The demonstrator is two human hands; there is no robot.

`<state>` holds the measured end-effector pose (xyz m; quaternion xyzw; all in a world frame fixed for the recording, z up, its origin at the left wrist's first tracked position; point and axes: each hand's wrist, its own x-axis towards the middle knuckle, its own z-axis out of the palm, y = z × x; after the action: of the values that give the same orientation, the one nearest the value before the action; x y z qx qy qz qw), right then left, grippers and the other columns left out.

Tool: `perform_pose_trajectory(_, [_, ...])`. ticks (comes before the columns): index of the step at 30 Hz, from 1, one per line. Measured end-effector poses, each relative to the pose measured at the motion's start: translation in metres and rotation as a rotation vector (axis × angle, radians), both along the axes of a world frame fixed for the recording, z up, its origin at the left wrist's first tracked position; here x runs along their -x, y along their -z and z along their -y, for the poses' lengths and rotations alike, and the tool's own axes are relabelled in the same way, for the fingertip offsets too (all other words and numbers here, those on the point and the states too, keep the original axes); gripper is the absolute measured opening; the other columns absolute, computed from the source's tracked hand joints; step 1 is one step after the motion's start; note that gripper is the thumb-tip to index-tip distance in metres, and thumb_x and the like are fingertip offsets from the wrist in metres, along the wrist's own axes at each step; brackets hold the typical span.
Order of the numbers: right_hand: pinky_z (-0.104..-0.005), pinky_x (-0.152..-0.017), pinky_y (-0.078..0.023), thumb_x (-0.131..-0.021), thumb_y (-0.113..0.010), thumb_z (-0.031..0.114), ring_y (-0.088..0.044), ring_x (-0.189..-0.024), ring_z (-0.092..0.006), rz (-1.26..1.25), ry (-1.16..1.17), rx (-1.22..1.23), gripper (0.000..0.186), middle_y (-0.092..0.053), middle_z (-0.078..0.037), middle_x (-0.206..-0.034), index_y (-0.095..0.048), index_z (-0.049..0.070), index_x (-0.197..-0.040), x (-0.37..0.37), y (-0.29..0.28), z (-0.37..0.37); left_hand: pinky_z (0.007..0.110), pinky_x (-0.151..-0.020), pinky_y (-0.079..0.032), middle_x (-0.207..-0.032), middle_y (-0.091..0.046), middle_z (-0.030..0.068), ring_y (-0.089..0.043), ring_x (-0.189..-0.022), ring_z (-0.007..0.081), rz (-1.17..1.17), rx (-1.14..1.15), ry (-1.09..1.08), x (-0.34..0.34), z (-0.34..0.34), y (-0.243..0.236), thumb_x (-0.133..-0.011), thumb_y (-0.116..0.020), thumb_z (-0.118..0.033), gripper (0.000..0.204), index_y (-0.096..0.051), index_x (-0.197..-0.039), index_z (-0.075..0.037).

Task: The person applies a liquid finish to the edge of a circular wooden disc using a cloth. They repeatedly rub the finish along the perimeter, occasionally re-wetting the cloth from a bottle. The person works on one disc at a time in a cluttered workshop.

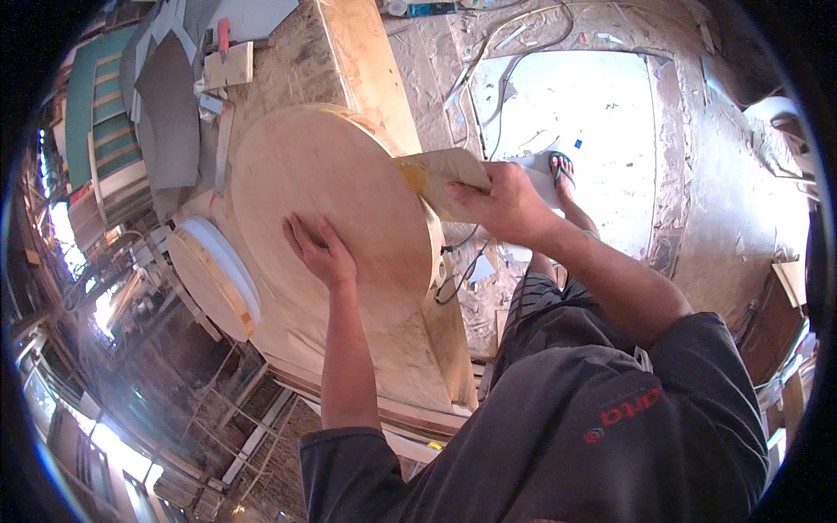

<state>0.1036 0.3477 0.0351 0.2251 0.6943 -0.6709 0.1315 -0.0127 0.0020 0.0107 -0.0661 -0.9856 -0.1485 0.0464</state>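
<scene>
A large round plywood disc lies on the wooden workbench. My left hand rests flat on its top face, fingers spread. At the disc's right edge, my right hand grips a thin, flat greyish spreader-like piece with yellow smears on the end nearest the disc. That yellow end meets the disc's side; whether it presses there I cannot tell. Yellow also shows along the disc's far rim. A smaller round piece with a white-lined edge stands left of the disc.
Grey curved sheets and a red-handled tool lie at the bench's far left. Hoses trail over the littered floor beyond a white floor panel. My sandaled foot stands on that panel. Timber racks fill the left side.
</scene>
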Motion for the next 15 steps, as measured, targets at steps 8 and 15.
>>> perform_pose_trajectory(8, [-0.0401, -0.077, -0.057, -0.098, -0.075, 0.033, -0.075, -0.081, -0.0251, 0.050, -0.114, -0.052, 0.044, -0.075, -0.023, -0.085, -0.073, -0.010, -0.111, 0.038, 0.012, -0.020, 0.054, -0.126, -0.030, -0.164, -0.033, 0.0336, -0.032, -0.154, 0.0466, -0.049, 0.003, 0.038, 0.003, 0.002, 0.002, -0.107, -0.059, -0.041, 0.070, -0.043, -0.156, 0.006])
perform_pose_trajectory(15, [-0.0443, -0.082, -0.058, -0.097, -0.072, 0.028, -0.076, -0.085, -0.0322, -0.051, -0.138, -0.003, 0.034, -0.077, -0.022, -0.094, -0.076, 0.001, -0.118, 0.055, 0.031, -0.041, 0.053, -0.126, -0.031, -0.165, -0.033, 0.0330, -0.033, -0.154, 0.0465, -0.059, 0.034, 0.051, 0.003, 0.005, -0.003, -0.107, -0.060, -0.039, 0.069, -0.043, -0.157, 0.006])
